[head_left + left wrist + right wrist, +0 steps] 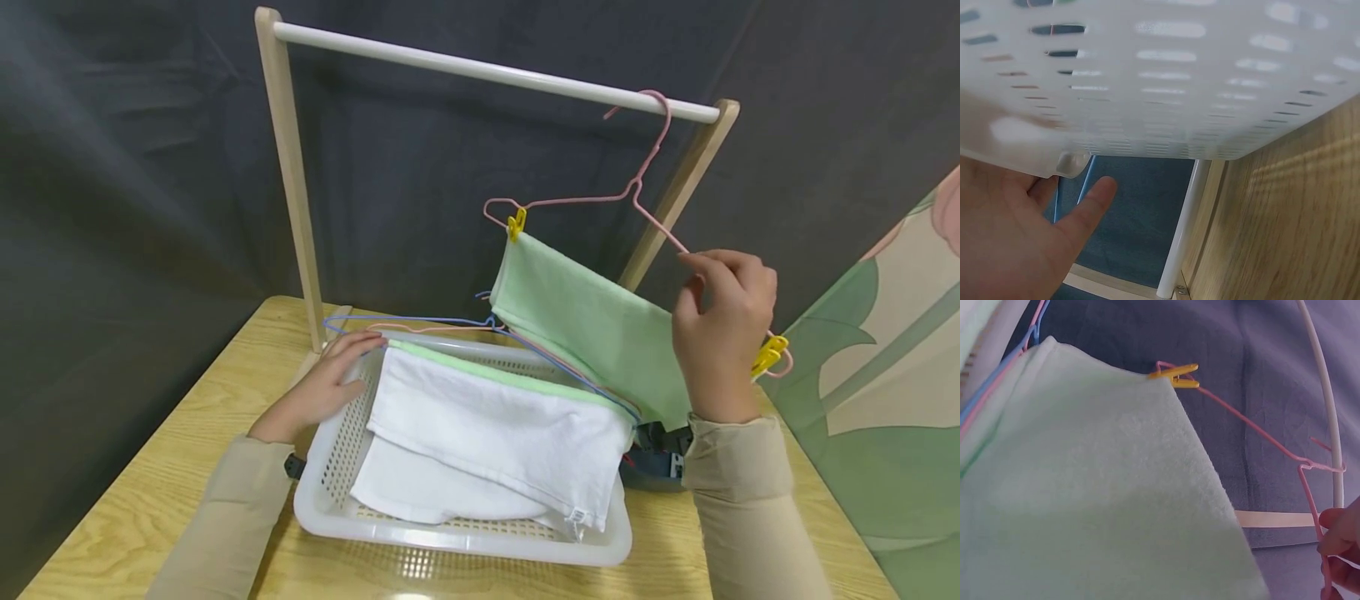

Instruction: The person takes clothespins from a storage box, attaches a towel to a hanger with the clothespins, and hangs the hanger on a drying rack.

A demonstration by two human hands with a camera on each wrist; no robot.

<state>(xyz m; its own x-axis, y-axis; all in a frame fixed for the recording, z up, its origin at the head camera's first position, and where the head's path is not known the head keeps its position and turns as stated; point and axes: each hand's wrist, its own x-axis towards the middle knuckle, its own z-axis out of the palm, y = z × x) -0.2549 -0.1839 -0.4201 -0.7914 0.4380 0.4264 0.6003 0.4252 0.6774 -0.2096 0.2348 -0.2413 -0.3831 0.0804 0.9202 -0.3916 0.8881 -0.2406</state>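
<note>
My right hand (723, 321) pinches the right arm of a pink hanger (581, 200) whose hook sits over the white rail (480, 68). From this hanger hangs a light green towel (592, 321), with a yellow clothespin (516, 223) at its left corner and another yellow clothespin (768, 354) to the right of my hand. My left hand (330, 383) rests with extended fingers on the back left corner of a white basket (337, 508); its thumb (1094, 203) stands away from the rim. A white towel (495, 417) with a green edge lies in the basket.
A blue hanger (420, 318) and another pink hanger lie at the basket's back rim. The rack has wooden posts (288, 167) and stands on a wooden table (187, 467). A dark object (652, 471) sits right of the basket, partly hidden by the right arm.
</note>
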